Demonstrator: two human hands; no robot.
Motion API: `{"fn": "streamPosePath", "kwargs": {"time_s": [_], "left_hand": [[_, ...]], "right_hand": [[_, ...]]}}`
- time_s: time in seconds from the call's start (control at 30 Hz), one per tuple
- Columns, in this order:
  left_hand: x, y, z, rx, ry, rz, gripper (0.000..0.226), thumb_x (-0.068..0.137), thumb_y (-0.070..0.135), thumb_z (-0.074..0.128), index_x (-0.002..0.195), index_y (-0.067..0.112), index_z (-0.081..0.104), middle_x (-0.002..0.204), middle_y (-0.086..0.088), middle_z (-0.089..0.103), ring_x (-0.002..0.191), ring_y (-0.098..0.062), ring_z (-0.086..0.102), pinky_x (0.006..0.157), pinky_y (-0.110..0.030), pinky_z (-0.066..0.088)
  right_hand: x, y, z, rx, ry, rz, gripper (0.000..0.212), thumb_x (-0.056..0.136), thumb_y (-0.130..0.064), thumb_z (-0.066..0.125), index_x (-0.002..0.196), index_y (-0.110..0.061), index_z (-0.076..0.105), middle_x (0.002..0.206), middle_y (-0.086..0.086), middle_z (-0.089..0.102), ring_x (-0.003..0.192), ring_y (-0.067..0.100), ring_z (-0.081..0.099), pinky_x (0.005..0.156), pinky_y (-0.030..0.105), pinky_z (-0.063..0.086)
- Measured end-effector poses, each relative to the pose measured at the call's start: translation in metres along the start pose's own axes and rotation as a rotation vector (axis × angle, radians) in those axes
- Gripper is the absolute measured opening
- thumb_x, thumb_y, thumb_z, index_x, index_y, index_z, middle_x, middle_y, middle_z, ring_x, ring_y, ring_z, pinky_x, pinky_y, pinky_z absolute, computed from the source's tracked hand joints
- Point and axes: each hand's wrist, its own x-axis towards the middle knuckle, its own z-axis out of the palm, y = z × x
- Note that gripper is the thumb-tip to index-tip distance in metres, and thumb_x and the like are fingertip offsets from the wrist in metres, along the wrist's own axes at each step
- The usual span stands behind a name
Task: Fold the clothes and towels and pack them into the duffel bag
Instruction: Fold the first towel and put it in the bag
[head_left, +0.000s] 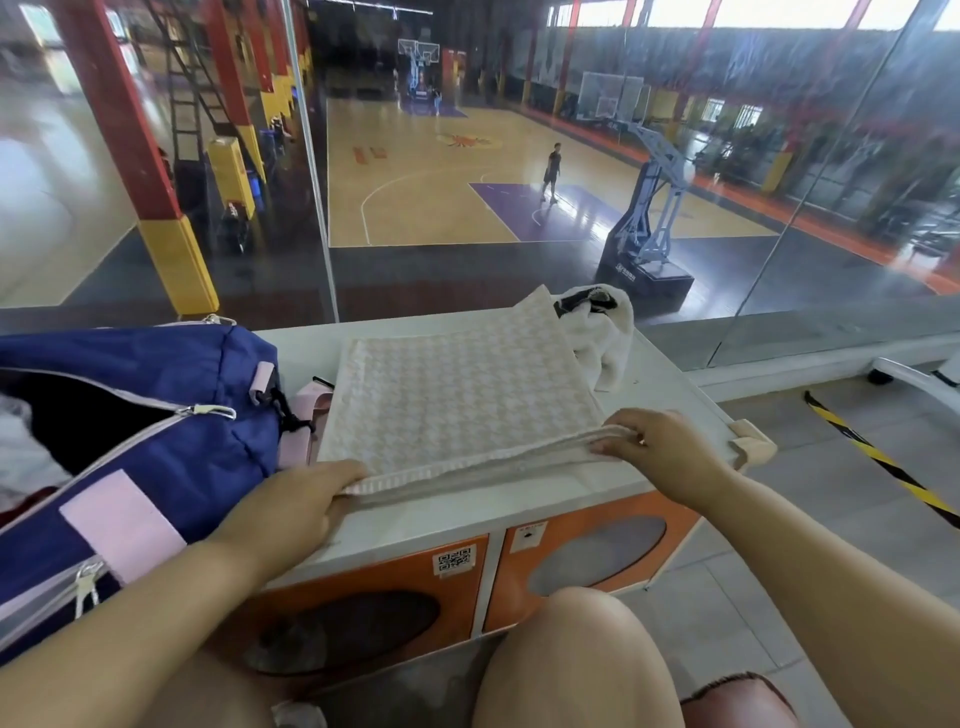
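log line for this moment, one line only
towel: folded flat | left hand: grips its near-left corner | right hand: pinches near-right corner | duffel bag: unzipped, left of towel | white cloth: crumpled behind towel

The white cabinet top (670, 387) bears duffel bag (171, 364), pink towel (457, 395), white cloth (602, 338).

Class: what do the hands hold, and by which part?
The pink houndstooth towel, by its near edge: left hand at one corner, right hand at the other.
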Motion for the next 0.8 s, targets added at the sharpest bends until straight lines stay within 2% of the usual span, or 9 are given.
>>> {"fn": "streamPosePath", "kwargs": {"time_s": [0.07,0.13,0.17,0.27,0.33,0.43,0.57,0.67,0.8], "left_hand": [[0.0,0.003,-0.016,-0.062,-0.051,-0.016,0.016,0.089,0.025,0.06,0.099,0.037,0.057,0.097,0.006,0.07,0.088,-0.018,0.064,0.077,-0.034,0.051],[0.001,0.009,-0.036,-0.077,-0.173,-0.003,0.015,0.088,0.031,0.061,0.091,0.042,0.052,0.095,0.01,0.066,0.085,-0.008,0.061,0.075,-0.021,0.047],[0.002,0.012,-0.045,-0.076,-0.238,0.005,0.017,0.087,0.032,0.062,0.093,0.043,0.051,0.097,0.013,0.064,0.084,-0.002,0.059,0.073,-0.012,0.043],[0.009,0.018,-0.069,-0.127,-0.345,0.007,0.017,0.084,0.034,0.066,0.097,0.04,0.057,0.098,0.024,0.06,0.08,0.014,0.057,0.069,-0.006,0.041],[0.018,0.018,-0.077,-0.129,-0.35,-0.011,0.02,0.082,0.036,0.067,0.101,0.039,0.061,0.102,0.022,0.061,0.084,0.007,0.059,0.073,-0.01,0.041],[0.037,0.011,-0.08,-0.097,-0.257,-0.037,0.019,0.084,0.03,0.067,0.102,0.03,0.066,0.099,0.017,0.065,0.088,-0.002,0.058,0.08,-0.017,0.043],[0.071,-0.003,-0.074,0.01,-0.139,-0.028,0.01,0.087,0.024,0.063,0.096,0.027,0.063,0.095,0.011,0.066,0.087,-0.009,0.059,0.086,-0.033,0.047],[0.101,-0.011,-0.066,0.055,-0.066,-0.041,0.01,0.088,0.016,0.061,0.096,0.02,0.064,0.093,0.001,0.067,0.085,-0.018,0.058,0.077,-0.032,0.047],[0.141,-0.024,-0.053,0.11,-0.035,-0.07,0.014,0.088,0.014,0.057,0.099,0.02,0.063,0.098,-0.006,0.066,0.087,-0.026,0.058,0.079,-0.039,0.048]], "right_hand": [[-0.001,-0.006,-0.012,0.013,-0.01,0.052,0.033,0.078,-0.044,0.069,0.075,-0.012,0.065,0.06,0.004,0.059,0.051,0.012,0.044,0.05,0.025,0.032],[-0.003,-0.012,-0.025,0.049,-0.075,0.078,0.044,0.074,-0.044,0.073,0.068,-0.003,0.059,0.054,0.002,0.046,0.045,0.007,0.036,0.046,0.017,0.03],[-0.004,-0.015,-0.031,0.071,-0.115,0.091,0.045,0.073,-0.042,0.075,0.063,-0.003,0.056,0.052,0.0,0.041,0.042,0.005,0.034,0.045,0.015,0.032],[-0.001,-0.019,-0.044,0.111,-0.164,0.1,0.052,0.063,-0.05,0.076,0.06,-0.002,0.057,0.051,-0.002,0.045,0.041,0.003,0.038,0.044,0.014,0.033],[0.005,-0.02,-0.048,0.122,-0.148,0.099,0.054,0.06,-0.054,0.075,0.062,-0.002,0.06,0.051,-0.005,0.047,0.043,0.005,0.041,0.048,0.018,0.035],[0.022,-0.02,-0.048,0.147,-0.143,0.088,0.038,0.076,-0.04,0.073,0.06,-0.008,0.059,0.049,-0.009,0.048,0.043,0.002,0.043,0.049,0.017,0.036],[0.052,-0.019,-0.047,0.144,-0.161,0.053,0.035,0.086,-0.028,0.066,0.067,0.0,0.057,0.056,-0.005,0.046,0.046,0.003,0.042,0.052,0.02,0.036],[0.082,-0.014,-0.04,0.124,-0.044,0.083,0.028,0.084,-0.027,0.068,0.069,-0.005,0.061,0.064,-0.001,0.053,0.06,0.014,0.048,0.062,0.032,0.039],[0.119,-0.008,-0.02,0.035,0.08,0.156,0.039,0.078,-0.034,0.072,0.061,-0.008,0.048,0.059,0.0,0.045,0.058,0.019,0.042,0.055,0.032,0.031]]}}
